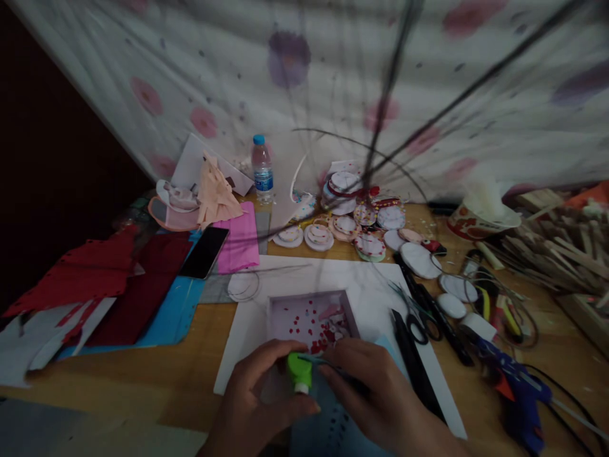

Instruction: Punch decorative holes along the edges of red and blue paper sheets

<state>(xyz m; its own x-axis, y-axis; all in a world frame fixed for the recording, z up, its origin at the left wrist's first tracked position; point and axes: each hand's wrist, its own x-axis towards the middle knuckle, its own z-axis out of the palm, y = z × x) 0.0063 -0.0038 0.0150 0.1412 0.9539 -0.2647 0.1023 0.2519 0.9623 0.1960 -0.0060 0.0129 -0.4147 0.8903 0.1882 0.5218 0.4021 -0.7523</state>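
My left hand (259,400) is closed around a small glue tube with a green cap (299,373), held low at the front of the table. My right hand (375,397) pinches a thin dark tool, perhaps tweezers (328,363), whose tip meets the green cap. Just beyond both hands stands a shallow white box (280,311) holding small red cut-out pieces (323,333). The box rests on a white sheet (361,285). A light blue sheet (328,425) lies under my hands.
Black scissors (419,317), a ruler and a blue glue gun (518,393) lie to the right. Round paper decorations (352,225), a water bottle (262,168) and a phone (204,252) sit farther back. Red and blue sheets cover the left; wooden sticks (556,247) pile at right.
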